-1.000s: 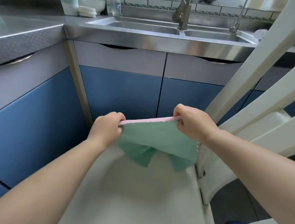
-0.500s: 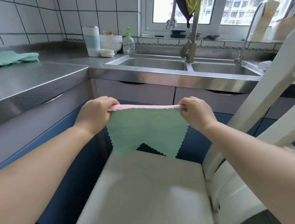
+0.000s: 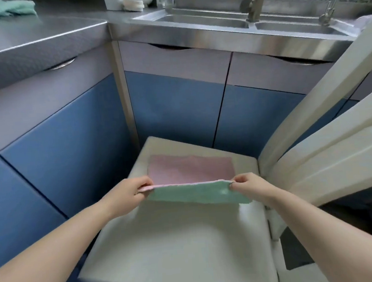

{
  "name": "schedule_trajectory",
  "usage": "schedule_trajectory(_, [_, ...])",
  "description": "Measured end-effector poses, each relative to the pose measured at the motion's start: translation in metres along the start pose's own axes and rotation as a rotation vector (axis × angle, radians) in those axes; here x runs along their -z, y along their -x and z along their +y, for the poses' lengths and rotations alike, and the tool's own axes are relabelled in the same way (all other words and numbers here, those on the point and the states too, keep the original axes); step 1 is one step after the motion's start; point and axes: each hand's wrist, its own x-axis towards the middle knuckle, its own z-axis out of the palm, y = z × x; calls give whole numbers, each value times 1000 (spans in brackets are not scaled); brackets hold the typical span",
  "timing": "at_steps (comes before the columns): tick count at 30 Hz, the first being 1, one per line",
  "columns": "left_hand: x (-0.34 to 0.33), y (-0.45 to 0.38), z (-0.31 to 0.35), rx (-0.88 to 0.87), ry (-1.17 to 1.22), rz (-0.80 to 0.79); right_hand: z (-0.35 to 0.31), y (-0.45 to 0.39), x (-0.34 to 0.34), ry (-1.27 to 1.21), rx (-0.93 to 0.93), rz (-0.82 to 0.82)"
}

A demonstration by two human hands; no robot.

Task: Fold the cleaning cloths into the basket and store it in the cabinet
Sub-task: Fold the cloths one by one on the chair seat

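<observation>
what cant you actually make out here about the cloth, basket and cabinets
- Basket: nowhere in the head view.
- Cabinet insides: hidden behind the closed cabinet doors.
- Cloth: whether it is one piece or two is unclear; the corners are covered by the left hand and right hand.
- Green cloth on the counter: cut by the top edge.

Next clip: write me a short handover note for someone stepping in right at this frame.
Left hand pinches the left corner of the cloth; right hand pinches the right corner.
The cloth, pink on one face and green on the other, has its far half lying on the white chair seat, its near edge lifted.
Another green cloth lies on the counter.
Done: cloth laid out. Left: finish the fold, fold the other cloth, fill the basket and put it away; no basket in view.
</observation>
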Motion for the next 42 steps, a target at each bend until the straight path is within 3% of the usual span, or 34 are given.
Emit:
schedule_trajectory(8, [-37, 18, -8, 193, 236, -49, 23, 8, -37, 25, -114, -100])
schedule_trajectory(14, [-46, 24, -14, 308, 220, -301, 32, 15, -40, -31, -136, -212])
schedule_trajectory(20, [-46, 20, -15, 263, 317, -177, 30, 3, -41, -76, -52, -27])
schedule_trajectory(24, [-42, 18, -19, 244, 365, -69, 29, -8, -41, -75, -23, -9])
schedule_trajectory(29, [-45, 11, -25, 272, 262, 25, 29, -26, -44, 10, 0, 51])
schedule_trajectory(42, [-53, -10, -27, 410, 71, 87, 26, -48, -46, 199, -69, 95])
